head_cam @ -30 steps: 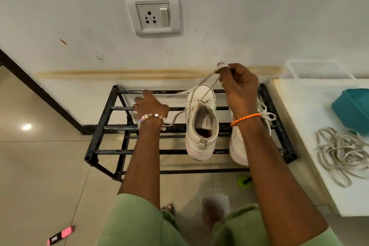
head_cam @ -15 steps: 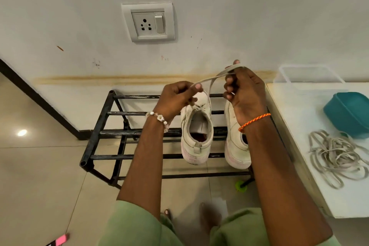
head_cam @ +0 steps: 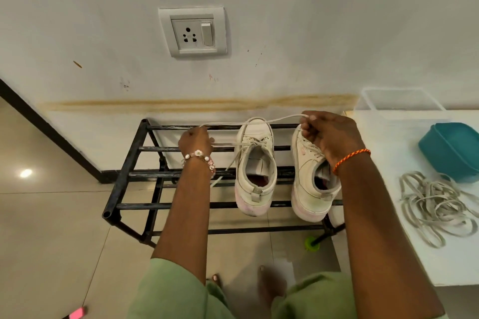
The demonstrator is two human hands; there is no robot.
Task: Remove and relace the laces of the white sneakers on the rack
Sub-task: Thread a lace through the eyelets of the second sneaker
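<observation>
- A black metal shoe rack is seen from above against a white wall, with two white sneakers set side by side on its upper bars, toes toward the wall.
- The left sneaker is partly laced: crossings are visible over its tongue, and two loose runs of lace lead out from it.
- One run is stretched sideways above the toe, between the two hands.
- The left hand is curled over the rack, to the left of this sneaker, and pinches one end of the stretched run; another strand passes beneath it and hangs down through the bars.
- The right hand is held above the right sneaker, fingers curled, with the other end pinched at the fingertips.
- Laces can be made out across the right sneaker, but the hand covers much of it, so its lacing cannot be told in full.
- A heap of loose laces lies on the white tabletop to the right, beside a teal container.
- As a judgement, the work is midway: the left sneaker is being threaded or unthreaded, which of the two cannot be told, and its lace is not tied.
</observation>
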